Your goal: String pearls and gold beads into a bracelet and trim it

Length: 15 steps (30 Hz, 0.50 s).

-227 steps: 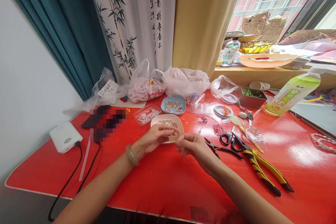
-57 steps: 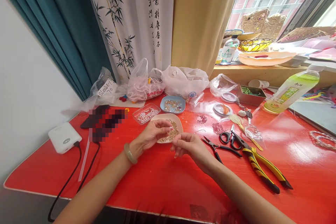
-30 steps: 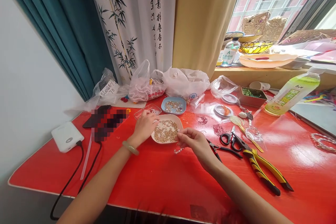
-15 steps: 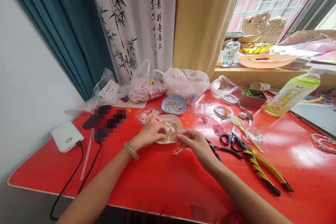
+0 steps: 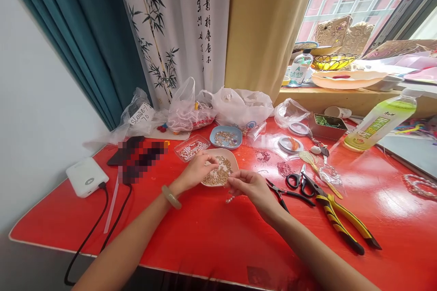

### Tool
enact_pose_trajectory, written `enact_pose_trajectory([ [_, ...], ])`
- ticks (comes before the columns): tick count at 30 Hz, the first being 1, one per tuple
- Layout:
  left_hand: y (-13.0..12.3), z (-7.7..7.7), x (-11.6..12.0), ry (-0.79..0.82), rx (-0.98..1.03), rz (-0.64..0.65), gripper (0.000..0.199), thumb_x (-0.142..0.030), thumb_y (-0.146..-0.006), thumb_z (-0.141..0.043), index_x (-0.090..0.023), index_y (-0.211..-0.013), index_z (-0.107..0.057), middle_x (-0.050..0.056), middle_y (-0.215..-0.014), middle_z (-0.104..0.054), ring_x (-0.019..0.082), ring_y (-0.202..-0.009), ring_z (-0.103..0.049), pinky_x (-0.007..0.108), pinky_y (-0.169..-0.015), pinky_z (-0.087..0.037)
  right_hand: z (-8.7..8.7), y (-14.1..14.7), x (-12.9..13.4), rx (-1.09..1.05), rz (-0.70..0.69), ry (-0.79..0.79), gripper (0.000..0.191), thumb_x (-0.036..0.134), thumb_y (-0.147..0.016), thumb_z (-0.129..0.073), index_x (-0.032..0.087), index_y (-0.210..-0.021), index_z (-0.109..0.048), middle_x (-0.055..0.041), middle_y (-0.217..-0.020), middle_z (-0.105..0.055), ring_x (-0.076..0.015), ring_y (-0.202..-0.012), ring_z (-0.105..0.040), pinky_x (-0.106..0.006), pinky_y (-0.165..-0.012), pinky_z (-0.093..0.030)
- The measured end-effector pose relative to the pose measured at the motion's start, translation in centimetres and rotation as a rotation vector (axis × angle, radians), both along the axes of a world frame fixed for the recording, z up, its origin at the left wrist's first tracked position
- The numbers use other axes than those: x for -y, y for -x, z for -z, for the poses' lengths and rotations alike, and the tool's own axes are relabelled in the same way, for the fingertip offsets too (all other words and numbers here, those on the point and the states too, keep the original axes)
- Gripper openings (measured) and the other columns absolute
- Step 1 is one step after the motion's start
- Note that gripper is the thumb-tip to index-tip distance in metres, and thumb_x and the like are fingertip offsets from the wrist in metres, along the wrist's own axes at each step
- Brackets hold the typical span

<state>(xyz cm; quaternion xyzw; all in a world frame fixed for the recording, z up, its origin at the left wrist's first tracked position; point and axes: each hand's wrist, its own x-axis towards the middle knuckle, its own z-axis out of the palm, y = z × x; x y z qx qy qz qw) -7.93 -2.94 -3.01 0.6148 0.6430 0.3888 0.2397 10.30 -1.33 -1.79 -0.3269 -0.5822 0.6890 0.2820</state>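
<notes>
My left hand (image 5: 199, 169), with a pale bangle (image 5: 171, 197) on its wrist, is over the left side of a pale dish (image 5: 234, 158) of small gold beads (image 5: 220, 173). Its fingers are bent toward the thumb; anything between them is too small to make out. At the dish's right edge my right hand (image 5: 248, 185) pinches a short strand of pearly beads (image 5: 230, 199), which hangs below the fingers. Behind the dish are a clear tray of pink and white beads (image 5: 191, 149) and a blue dish of mixed beads (image 5: 226, 138).
Black-handled pliers (image 5: 290, 193), scissors (image 5: 296, 180) and yellow-black pliers (image 5: 336, 218) lie right of my right hand. Plastic bags (image 5: 241, 107) line the back. A green bottle (image 5: 380, 122) leans at the right; a white power bank (image 5: 87, 177) lies left on the red table (image 5: 191, 236).
My left hand has lifted slightly from the gold beads, its fingers closer together. My right hand has shifted slightly left, and the strand hangs a little differently.
</notes>
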Motion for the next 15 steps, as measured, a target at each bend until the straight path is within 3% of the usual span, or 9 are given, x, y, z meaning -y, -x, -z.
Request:
enact_pose_trajectory([
  [6,-1.2,-0.7,0.5,0.077,0.508,0.132,0.013,-0.026,-0.065,-0.063,-0.015,-0.068,-0.060,0.003,-0.071,-0.059,0.014,-0.068,-0.053,0.027,-0.069,-0.040,0.0,-0.1,0.3,0.007,-0.087,0.072,0.023,0.036,-0.064,-0.065,0.014,-0.064,-0.059,-0.0010,-0.063,-0.063,-0.0089,-0.049,-0.055,-0.026,-0.054,-0.048],
  [15,-2.0,-0.6,1.2,0.143,0.860,0.176,0.017,-0.023,-0.059,-0.070,-0.013,-0.070,-0.062,0.001,-0.072,-0.059,0.011,-0.069,-0.052,0.023,-0.068,-0.040,-0.6,-0.1,0.4,0.042,-0.070,0.064,0.021,0.034,-0.064,-0.064,0.014,-0.062,-0.059,-0.0008,-0.062,-0.064,-0.0091,-0.048,-0.056,-0.024,-0.053,-0.047],
])
